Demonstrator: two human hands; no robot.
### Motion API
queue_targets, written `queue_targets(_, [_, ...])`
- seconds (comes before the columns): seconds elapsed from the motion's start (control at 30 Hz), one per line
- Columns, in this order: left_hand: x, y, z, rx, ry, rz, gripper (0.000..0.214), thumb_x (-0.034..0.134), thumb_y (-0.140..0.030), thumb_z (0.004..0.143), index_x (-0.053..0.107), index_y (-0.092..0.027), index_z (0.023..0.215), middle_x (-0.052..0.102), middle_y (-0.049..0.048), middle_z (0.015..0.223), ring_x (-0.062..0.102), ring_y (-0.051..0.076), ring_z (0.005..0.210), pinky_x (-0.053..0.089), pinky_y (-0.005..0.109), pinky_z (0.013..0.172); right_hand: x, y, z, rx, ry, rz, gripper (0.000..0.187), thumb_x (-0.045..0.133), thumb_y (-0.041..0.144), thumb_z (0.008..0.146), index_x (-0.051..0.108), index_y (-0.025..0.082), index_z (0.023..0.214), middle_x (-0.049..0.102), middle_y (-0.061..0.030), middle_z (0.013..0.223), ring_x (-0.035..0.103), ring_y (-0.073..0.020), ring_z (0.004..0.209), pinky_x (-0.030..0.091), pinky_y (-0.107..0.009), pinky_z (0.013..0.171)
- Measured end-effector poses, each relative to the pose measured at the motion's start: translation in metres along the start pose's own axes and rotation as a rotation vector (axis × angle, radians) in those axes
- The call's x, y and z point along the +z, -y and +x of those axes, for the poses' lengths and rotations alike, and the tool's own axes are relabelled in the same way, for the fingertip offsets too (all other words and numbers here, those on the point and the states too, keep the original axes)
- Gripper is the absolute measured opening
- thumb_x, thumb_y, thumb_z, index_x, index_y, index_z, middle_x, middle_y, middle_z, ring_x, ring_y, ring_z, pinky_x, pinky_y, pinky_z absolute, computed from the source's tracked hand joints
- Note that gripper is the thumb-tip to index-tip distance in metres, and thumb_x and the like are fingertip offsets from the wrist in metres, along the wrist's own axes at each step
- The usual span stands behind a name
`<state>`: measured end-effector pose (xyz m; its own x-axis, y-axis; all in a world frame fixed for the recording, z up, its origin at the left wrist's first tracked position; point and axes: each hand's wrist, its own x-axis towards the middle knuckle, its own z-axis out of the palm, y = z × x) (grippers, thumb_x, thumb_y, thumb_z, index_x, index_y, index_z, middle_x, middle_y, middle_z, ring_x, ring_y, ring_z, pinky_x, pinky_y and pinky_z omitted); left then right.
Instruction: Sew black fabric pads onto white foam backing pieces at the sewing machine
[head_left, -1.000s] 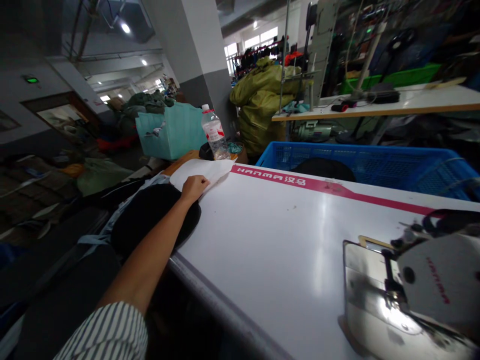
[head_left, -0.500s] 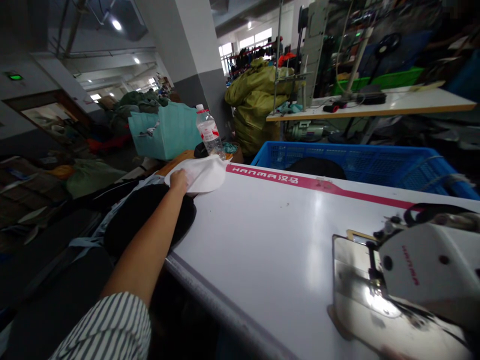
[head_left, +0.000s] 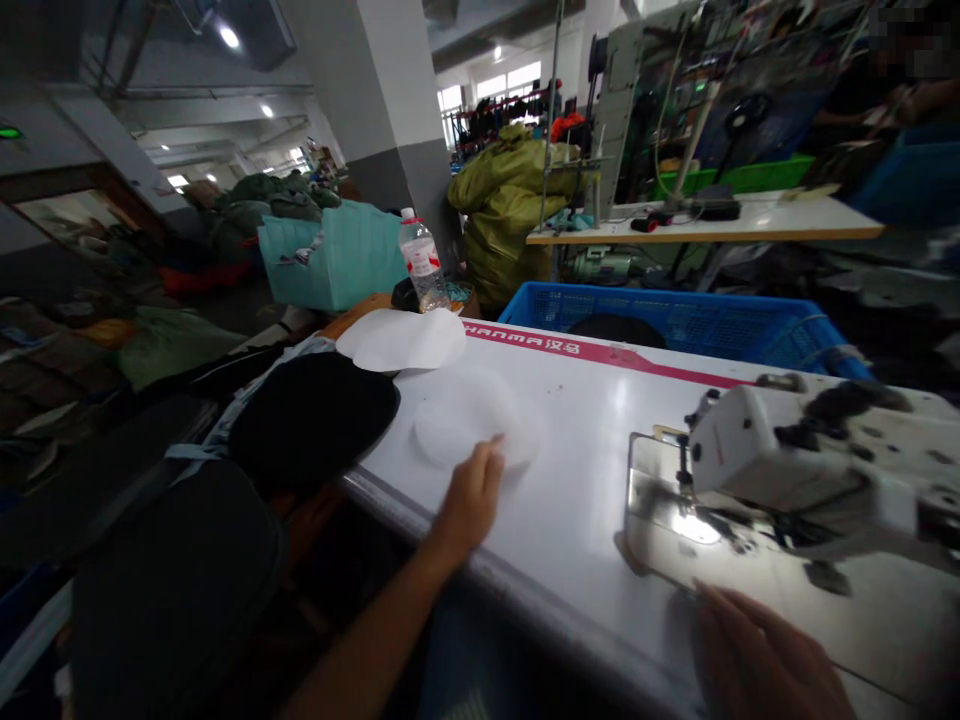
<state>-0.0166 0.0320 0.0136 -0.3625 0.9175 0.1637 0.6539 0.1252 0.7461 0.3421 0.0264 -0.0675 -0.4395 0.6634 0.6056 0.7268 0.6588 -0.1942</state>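
Observation:
My left hand [head_left: 472, 495] lies on the near edge of a thin, rounded white fabric piece [head_left: 469, 425] on the white sewing table [head_left: 585, 530]. Motion blur hides whether its fingers grip the piece. Beyond it, a larger white piece [head_left: 401, 338] lies at the table's far corner, beside a rounded black fabric bundle [head_left: 311, 420]. My right hand [head_left: 757, 655] is at the bottom right, fingers spread and holding nothing, near the metal plate of a white sewing machine [head_left: 757, 450].
A blue plastic crate [head_left: 675, 325] stands behind the table's pink HANMA strip. A water bottle [head_left: 422, 262], a teal bag [head_left: 330, 258] and yellow-green sacks [head_left: 510, 220] lie beyond. A co-worker's arm [head_left: 919, 100] shows at another bench, top right.
My left hand has moved right from the white pieces at the far corner to the middle of the table. A second white piece now lies there. My right hand has entered view.

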Motion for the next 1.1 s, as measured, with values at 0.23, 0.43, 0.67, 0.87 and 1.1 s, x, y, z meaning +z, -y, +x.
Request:
queue_targets(0.23, [0.034,-0.006,-0.124,0.084,0.143,-0.061,0.046,0.037,-0.049,0.109,0.053,-0.024,0.144,0.060,0.0122,0.150,0.051,0.026,0.145,0.045,0.050,0.118,-0.021,0.097,0.048,0.084,0.068,0.109,0.044,0.048,0.036,0.105,0.051,0.022,0.146,0.067,-0.0126,0.127,0.064,-0.0254,0.113,0.055,-0.042,0.093])
queue_targets(0.43, [0.030,-0.006,-0.149,0.445,0.231,0.366,0.070,0.065,-0.051,0.096,0.048,-0.012,0.151,0.042,0.0231,0.162,0.037,0.040,0.152,0.039,0.066,0.119,-0.011,0.132,0.084,0.012,0.065,-0.038,0.041,0.052,0.031,0.103,0.054,0.018,0.143,0.058,-0.0177,0.145,0.053,-0.0317,0.135,0.040,-0.055,0.113])
queue_targets(0.67, [-0.075,0.055,-0.068,0.256,-0.034,0.446,0.037,0.054,-0.027,0.104,0.058,-0.020,0.140,0.062,0.0118,0.146,0.055,0.026,0.137,0.046,0.047,0.118,0.023,0.102,0.046,-0.019,0.237,-0.159,0.040,0.040,0.034,0.105,0.060,0.018,0.136,0.064,-0.0168,0.142,0.059,-0.0353,0.131,0.035,-0.064,0.114])
queue_targets(0.87, [-0.189,0.121,-0.004,-0.025,-0.159,0.726,0.032,0.070,-0.022,0.093,0.069,-0.015,0.124,0.068,0.0175,0.133,0.060,0.034,0.127,0.048,0.051,0.110,0.041,0.068,0.017,-0.147,0.223,-0.064,0.041,0.034,0.026,0.100,0.066,0.025,0.125,0.061,-0.0119,0.146,0.054,-0.0383,0.135,0.033,-0.068,0.114])
queue_targets(1.1, [-0.223,0.144,0.003,0.018,0.014,0.655,0.025,0.062,-0.032,0.099,0.077,-0.020,0.115,0.073,0.0088,0.132,0.067,0.025,0.124,0.049,0.039,0.112,0.034,0.078,0.028,-0.109,0.199,-0.121,0.039,0.040,0.035,0.100,0.058,0.021,0.132,0.064,-0.0150,0.140,0.059,-0.0370,0.128,0.038,-0.064,0.112])
